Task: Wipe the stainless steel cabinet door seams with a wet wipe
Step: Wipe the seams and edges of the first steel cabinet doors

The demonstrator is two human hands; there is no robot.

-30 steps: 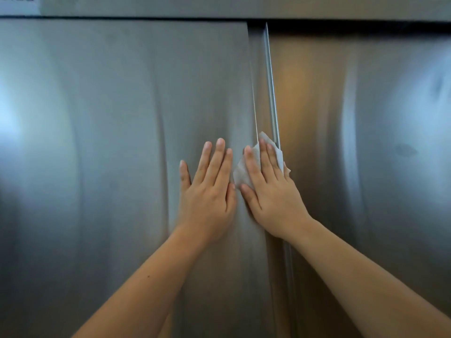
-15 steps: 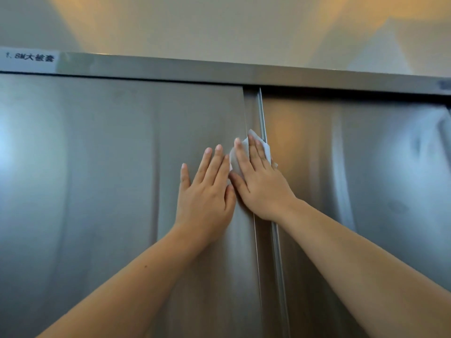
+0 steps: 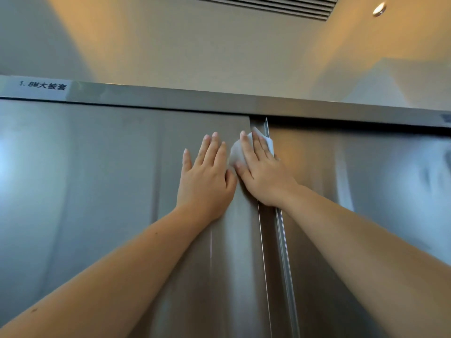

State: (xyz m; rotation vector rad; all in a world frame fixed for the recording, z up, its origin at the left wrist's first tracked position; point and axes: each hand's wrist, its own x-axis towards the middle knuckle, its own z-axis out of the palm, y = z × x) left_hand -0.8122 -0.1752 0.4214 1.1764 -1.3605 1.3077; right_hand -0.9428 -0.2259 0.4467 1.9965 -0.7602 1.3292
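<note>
On the left, the left door [image 3: 97, 191] of the steel cabinet carries the left hand [image 3: 207, 176]. It lies flat on the metal, its fingers [image 3: 212, 147] straight and holding nothing, so it seems only to brace.

Just right of it, the white wet wipe [image 3: 235, 153] sits under the right hand [image 3: 263, 174]. This hand's fingers [image 3: 246, 147] are straight too and press the wipe against the upright seam [image 3: 269, 240] between the doors. The wipe is close under the top rail [image 3: 170, 98], near the seam's upper end.

This pass looks nearly at the top of the seam. The metal shows no clear wet or dull mark, so I cannot tell how much of the lower seam is done. The dark gap under the rail, above the right door [image 3: 366, 179], probably needs wiping as well.
</note>
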